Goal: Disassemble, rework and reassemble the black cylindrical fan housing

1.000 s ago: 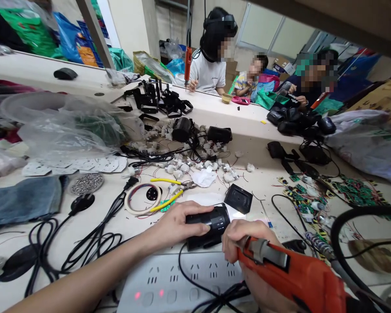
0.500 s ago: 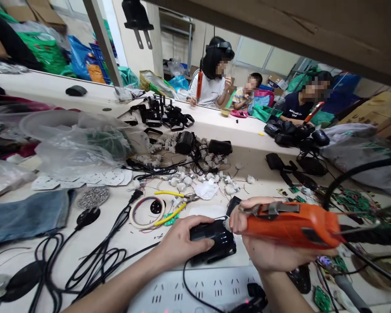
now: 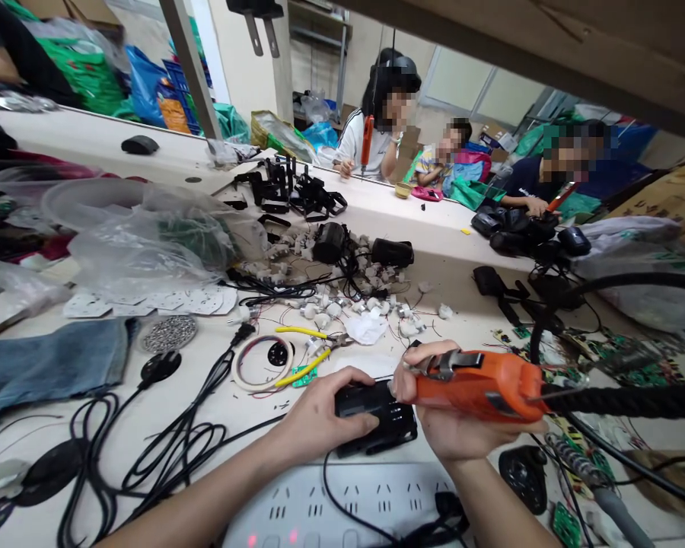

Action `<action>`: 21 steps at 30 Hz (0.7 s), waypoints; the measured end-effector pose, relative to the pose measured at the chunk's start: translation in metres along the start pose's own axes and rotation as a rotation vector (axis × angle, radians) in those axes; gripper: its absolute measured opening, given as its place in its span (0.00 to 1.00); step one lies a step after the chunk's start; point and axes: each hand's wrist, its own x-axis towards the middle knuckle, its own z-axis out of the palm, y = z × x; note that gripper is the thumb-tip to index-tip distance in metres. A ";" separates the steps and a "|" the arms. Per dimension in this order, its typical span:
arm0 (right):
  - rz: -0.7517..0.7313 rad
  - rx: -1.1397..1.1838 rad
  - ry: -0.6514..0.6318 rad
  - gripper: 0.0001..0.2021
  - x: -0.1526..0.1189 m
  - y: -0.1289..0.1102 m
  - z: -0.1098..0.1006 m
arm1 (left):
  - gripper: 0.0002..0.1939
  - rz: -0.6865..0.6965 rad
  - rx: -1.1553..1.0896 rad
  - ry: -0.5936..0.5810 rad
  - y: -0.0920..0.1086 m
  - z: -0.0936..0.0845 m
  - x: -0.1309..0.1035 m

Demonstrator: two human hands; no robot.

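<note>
A black plastic housing [image 3: 385,418] lies in front of me, behind a white power strip [image 3: 297,495]. My left hand [image 3: 331,415] grips its left side, thumb on top and fingers over the far edge. In my right hand [image 3: 450,426] is an orange electric screwdriver [image 3: 473,387], held nearly level with its front end at the housing; the tip is hidden by my fingers. Yellow-handled pliers [image 3: 302,368] and a roll of tape [image 3: 240,365] lie beyond my left hand.
Small white motors with wires [image 3: 325,308] and black housings [image 3: 393,252] spread across the table. Coiled black cables [image 3: 197,411] lie left, green circuit boards [image 3: 565,524] right. Several people sit at the far side; one person [image 3: 354,137] is near a hanging orange screwdriver [image 3: 367,141].
The orange screwdriver in my right hand has turned slightly and its rear end has shifted left. My left hand keeps its hold on the housing. The whole view has shifted slightly.
</note>
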 end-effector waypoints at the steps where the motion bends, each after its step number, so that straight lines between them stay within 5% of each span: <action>1: -0.019 -0.019 0.000 0.44 -0.001 -0.004 0.004 | 0.20 -0.005 -0.006 -0.003 0.001 0.000 0.000; 8: -0.048 -0.040 -0.114 0.40 -0.005 -0.015 0.041 | 0.10 0.065 -0.070 0.065 0.002 0.006 -0.002; 15: -0.075 -0.091 -0.097 0.40 -0.002 0.010 0.043 | 0.08 0.052 -0.071 0.071 -0.004 0.007 0.001; 21: -0.009 -0.196 -0.220 0.43 0.000 0.014 0.047 | 0.09 0.097 -0.132 0.043 -0.003 0.005 0.001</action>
